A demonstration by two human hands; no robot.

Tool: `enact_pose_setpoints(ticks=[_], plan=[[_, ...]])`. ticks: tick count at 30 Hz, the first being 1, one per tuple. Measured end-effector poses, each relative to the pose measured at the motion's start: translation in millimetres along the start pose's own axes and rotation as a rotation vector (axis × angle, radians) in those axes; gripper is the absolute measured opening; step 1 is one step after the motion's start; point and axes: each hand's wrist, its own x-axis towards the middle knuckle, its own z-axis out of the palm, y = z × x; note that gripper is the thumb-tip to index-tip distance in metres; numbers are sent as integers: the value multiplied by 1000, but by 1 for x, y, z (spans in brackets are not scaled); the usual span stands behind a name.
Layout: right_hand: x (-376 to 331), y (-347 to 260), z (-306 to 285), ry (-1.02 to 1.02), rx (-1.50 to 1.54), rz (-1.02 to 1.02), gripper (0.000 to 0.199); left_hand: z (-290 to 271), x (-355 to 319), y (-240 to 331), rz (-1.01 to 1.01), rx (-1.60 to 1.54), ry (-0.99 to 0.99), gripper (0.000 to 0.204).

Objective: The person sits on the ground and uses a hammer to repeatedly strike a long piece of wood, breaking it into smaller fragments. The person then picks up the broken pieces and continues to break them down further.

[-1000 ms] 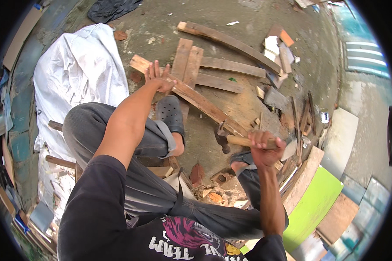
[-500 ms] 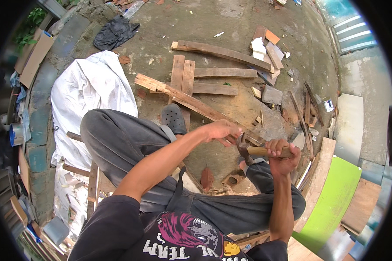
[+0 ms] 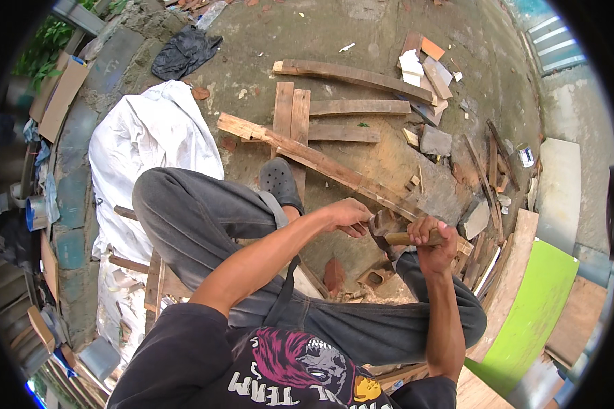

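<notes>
My right hand (image 3: 434,245) is wrapped round the wooden handle of a claw hammer (image 3: 400,239). The hammer's metal head points left, close to the fingertips of my left hand (image 3: 348,217). Those left fingers are pinched together; whatever lies between them is too small to make out. A long, worn wooden beam (image 3: 320,162) runs diagonally from in front of my feet to behind the hammer, its near end hidden by the hammer and my right hand. My legs are bent wide apart beneath my arms.
Several boards (image 3: 351,108) lie on the concrete ahead, with a grey stone block (image 3: 435,141) to their right. A white sheet (image 3: 150,136) covers something at left. A green panel (image 3: 525,317) and planks are at right. A hollow brick (image 3: 375,275) sits between my legs.
The hammer head has shifted slightly left and its handle now lies a little lower beside my left fingertips. The whole view has moved slightly, so the surroundings appear further right.
</notes>
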Motion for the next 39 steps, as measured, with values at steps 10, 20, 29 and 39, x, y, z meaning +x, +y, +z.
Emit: enact_pose_setpoints(ticks=[10,20,29,39], plan=[[-2,17,0,-38,-110,110,47,-27,21,13,-128,347,-174,19],[-3,27,-6,-42,-297,160,42,-18,57,86,651,236,201,69],[0,26,-1,-122,-358,184,39,-183,37,-4,-63,730,1053,44],[12,35,-1,-125,-421,287,38,-280,-34,-23,47,1238,1112,52]])
